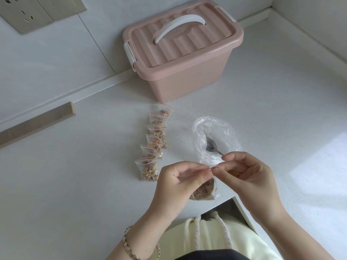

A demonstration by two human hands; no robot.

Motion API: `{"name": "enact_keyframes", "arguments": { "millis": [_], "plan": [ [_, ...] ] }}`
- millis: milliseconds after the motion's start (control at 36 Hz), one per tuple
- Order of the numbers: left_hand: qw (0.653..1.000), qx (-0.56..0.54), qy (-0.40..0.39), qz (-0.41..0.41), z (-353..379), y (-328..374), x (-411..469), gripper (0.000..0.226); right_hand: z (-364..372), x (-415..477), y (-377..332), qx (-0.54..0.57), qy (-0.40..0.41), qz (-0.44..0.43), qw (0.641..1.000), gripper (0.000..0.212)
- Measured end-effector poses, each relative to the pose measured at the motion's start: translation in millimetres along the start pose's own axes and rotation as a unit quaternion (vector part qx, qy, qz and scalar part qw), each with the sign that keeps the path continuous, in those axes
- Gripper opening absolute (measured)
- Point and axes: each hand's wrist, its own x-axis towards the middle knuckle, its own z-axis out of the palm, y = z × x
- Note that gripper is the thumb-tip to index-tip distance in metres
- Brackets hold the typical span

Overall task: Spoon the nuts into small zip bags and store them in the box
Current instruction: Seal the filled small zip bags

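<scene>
As hands (176, 177) (247, 171) pinch bag (203, 190), counter edge (242, 210) adjoins.

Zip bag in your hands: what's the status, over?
Both pinching: left hand and right hand on the zip bag at its red-lined top, nuts inside. Beside them, a row of filled bags. Pink box lid shut, needs opening before storing.

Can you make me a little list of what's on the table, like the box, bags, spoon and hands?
box: pink, lid on, at the back
filled bags: a row on the counter, in front of the box
big clear bag: right of the row
spoon: inside the big clear bag
hands: left hand and right hand pinch the top of one nut bag
</scene>
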Motion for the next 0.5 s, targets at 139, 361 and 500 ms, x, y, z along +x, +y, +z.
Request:
{"name": "enact_keyframes", "arguments": {
  "millis": [139, 361, 500],
  "plan": [
    [0.999, 0.038, -0.014, 0.035, -1.0, -0.5, -0.9, 0.017, 0.9, -2.8, -3.6, -0.018, 0.000, -0.029, 0.999, 0.028],
    [0.993, 0.087, -0.009, 0.081, -1.4, 0.5, -2.1, 0.003, 1.1, -3.6, -5.9, -0.049, -0.005, -0.052, 0.997, 0.020],
    [0.995, 0.078, -0.018, 0.054, -2.5, 3.7, -1.2, 0.003, -0.8, -2.8, -4.8, -0.076, -0.044, -0.019, 0.996, 0.019]
  ]
}}
